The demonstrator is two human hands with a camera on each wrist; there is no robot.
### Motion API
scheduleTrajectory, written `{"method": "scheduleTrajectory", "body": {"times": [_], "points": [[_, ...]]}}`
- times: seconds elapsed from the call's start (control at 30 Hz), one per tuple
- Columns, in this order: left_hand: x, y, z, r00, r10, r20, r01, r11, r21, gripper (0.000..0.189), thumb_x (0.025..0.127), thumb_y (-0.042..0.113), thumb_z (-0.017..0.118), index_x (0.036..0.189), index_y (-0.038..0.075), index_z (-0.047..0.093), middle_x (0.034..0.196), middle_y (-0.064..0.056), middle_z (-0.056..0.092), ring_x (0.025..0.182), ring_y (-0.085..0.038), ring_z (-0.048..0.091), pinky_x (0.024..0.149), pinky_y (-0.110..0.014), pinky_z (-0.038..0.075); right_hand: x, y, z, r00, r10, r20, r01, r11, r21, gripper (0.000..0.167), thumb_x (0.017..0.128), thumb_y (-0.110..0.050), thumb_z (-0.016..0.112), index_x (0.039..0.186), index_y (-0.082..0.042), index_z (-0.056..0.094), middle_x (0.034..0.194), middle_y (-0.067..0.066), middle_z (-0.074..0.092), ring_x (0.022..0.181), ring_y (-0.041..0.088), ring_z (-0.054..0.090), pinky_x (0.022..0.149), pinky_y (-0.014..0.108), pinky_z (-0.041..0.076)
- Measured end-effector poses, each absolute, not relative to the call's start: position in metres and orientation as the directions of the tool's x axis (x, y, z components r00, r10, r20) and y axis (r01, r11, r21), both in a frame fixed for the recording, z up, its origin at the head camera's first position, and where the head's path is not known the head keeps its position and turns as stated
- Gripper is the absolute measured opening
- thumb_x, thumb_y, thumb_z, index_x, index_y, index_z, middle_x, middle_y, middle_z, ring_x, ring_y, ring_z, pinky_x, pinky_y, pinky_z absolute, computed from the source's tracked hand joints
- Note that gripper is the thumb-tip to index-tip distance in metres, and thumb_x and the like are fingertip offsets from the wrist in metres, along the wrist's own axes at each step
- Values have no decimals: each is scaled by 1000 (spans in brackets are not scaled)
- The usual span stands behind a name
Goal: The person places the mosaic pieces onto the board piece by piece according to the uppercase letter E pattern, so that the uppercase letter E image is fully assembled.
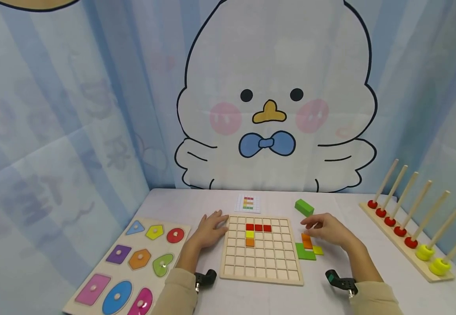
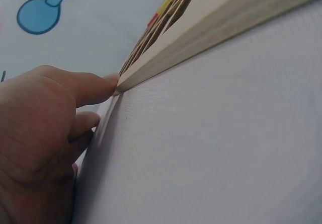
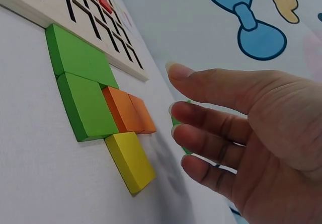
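A wooden grid board [image 1: 267, 264] lies on the table with red tiles [image 1: 258, 228] in a row, a yellow tile [image 1: 249, 234] and an orange tile [image 1: 249, 242] in its squares. At its upper left edge rests my left hand [image 1: 210, 230], the thumb touching the frame's side. My right hand [image 1: 328, 229] hovers to the right of the board, fingers loosely bent, with nothing visible between thumb and fingertips. Beneath and beside it lie green tiles [image 3: 83, 58], orange tiles [image 3: 123, 108] and one yellow tile [image 3: 132, 161].
A pattern card [image 1: 248, 203] lies behind the board. A green block [image 1: 304, 207] stands beyond my right hand. To the left is a knobbed shape puzzle [image 1: 106, 267]; on the right, a peg rack [image 1: 402, 245] with red and yellow beads. Curtains [image 1: 157, 87] surround the table.
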State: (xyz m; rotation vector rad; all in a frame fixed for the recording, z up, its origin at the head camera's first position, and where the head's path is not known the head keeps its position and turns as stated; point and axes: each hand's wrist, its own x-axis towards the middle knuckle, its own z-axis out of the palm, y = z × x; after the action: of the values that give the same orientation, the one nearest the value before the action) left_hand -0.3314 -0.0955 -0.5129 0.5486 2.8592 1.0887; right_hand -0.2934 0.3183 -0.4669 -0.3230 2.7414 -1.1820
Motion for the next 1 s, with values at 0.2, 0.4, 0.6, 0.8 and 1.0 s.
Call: {"method": "scheduleTrajectory", "body": {"times": [0.2, 0.4, 0.6, 0.8, 1.0], "points": [[-329, -97, -513, -937, 336, 95, 314, 696, 646, 47, 104, 24, 60, 148, 11, 58, 164, -19, 41, 158, -36, 30, 131, -60, 8, -295, 320, -478, -966, -251, -63, -130, 683, -719, 27, 91, -16, 79, 117, -8, 77, 100, 4, 70, 84, 22, 56, 66, 25, 50], [-328, -97, -515, -941, 330, 79, 301, 703, 645, 47, 104, 26, 60, 149, 11, 58, 165, -18, 40, 158, -35, 29, 132, -59, 7, -295, 319, -485, -965, -254, -63, -140, 706, -694, 21, 90, -12, 79, 110, -9, 80, 96, 2, 71, 81, 20, 55, 65, 25, 47], [-328, -96, -514, -943, 322, 82, 295, 698, 653, 47, 104, 26, 60, 149, 12, 58, 165, -17, 40, 159, -34, 28, 132, -58, 6, -296, 318, -485, -974, -213, -75, -104, 718, -689, 18, 90, -11, 78, 108, -9, 80, 92, 3, 70, 82, 21, 54, 65, 26, 46], [-328, -96, -513, -944, 320, 82, 294, 700, 651, 47, 104, 25, 60, 148, 12, 58, 165, -17, 41, 159, -34, 29, 132, -58, 7, -296, 316, -484, -978, -189, -94, -77, 733, -676, 19, 91, -15, 80, 109, -11, 80, 93, 2, 68, 84, 21, 54, 67, 27, 46], [-331, -96, -513, -938, 333, 97, 313, 693, 649, 47, 103, 26, 60, 148, 11, 59, 165, -17, 41, 158, -35, 29, 131, -60, 7, -295, 315, -482, -979, -186, -89, -81, 745, -662, 17, 91, -14, 79, 108, -10, 79, 93, 2, 67, 85, 21, 54, 68, 27, 47]]}}
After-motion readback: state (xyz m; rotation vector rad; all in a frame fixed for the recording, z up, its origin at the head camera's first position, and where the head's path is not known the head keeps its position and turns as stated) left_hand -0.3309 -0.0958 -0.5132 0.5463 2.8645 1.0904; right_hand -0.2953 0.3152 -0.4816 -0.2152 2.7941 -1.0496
